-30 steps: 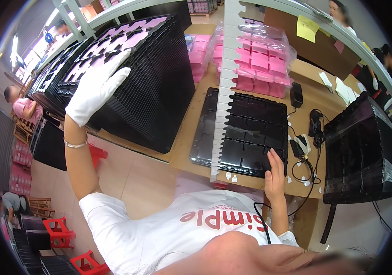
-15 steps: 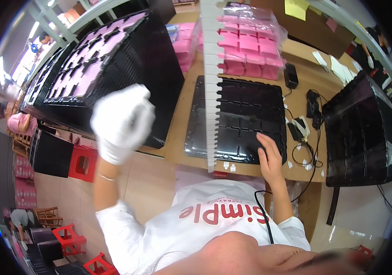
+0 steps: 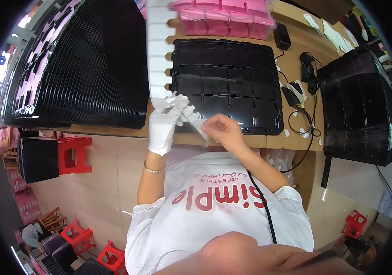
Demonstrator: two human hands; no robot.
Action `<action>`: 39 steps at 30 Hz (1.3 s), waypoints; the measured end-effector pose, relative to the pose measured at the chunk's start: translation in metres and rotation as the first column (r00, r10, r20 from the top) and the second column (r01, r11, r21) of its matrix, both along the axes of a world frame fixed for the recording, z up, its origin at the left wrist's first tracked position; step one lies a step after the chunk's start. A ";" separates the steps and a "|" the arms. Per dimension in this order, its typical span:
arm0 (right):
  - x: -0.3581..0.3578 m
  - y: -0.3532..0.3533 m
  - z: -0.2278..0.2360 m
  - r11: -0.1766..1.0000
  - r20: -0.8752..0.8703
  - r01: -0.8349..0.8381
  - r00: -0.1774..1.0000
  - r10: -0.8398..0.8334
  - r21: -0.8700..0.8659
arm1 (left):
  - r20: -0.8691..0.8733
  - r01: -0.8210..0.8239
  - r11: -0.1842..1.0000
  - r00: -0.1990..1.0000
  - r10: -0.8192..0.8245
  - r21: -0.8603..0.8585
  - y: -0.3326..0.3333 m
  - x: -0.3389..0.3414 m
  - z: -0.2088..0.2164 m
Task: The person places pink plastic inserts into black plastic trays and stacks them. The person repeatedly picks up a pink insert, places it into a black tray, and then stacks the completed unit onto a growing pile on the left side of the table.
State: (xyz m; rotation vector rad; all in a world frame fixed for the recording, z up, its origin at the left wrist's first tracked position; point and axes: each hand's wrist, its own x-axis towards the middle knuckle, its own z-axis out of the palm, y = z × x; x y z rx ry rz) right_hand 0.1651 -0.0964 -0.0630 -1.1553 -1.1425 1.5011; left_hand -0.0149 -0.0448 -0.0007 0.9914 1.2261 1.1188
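A long white notched strip (image 3: 158, 55) runs down from the top of the view. Its lower end lies bent over my left hand (image 3: 165, 121), which wears a white glove and grips the strip with its fingers closed. Bare, my right hand (image 3: 227, 133) has fingertips together at the strip's loose tail, just beyond the near edge of the table. Behind the hands, a black plastic tray (image 3: 223, 82) with moulded compartments and a shiny surface lies flat on the brown table.
A tall stack of black trays (image 3: 100, 64) stands at left, another black tray stack (image 3: 358, 105) at right. Pink wrapped packs (image 3: 225, 27) are at the back. Cables (image 3: 313, 119), a black adapter (image 3: 282, 36) and paper scraps lie right of the tray. A red stool (image 3: 74, 153) stands lower left.
My left hand has come down and right, from beside the left stack onto the strip. My right hand has left the tray's edge for the strip's lower end. The view has shifted.
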 end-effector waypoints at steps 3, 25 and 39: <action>-0.005 0.005 0.007 0.892 0.216 0.079 0.957 -0.192 0.445 | -0.034 -0.048 0.999 0.998 0.048 -0.004 0.005 -0.008 -0.012; -0.001 0.316 -0.037 0.847 0.792 -0.243 0.539 -0.288 0.473 | -0.043 -0.031 0.994 0.999 0.026 -0.109 0.031 -0.019 -0.038; 0.010 0.295 -0.033 0.851 0.564 -0.290 0.826 -0.008 0.437 | 0.041 -0.075 0.988 0.996 0.081 -0.136 0.034 -0.011 -0.038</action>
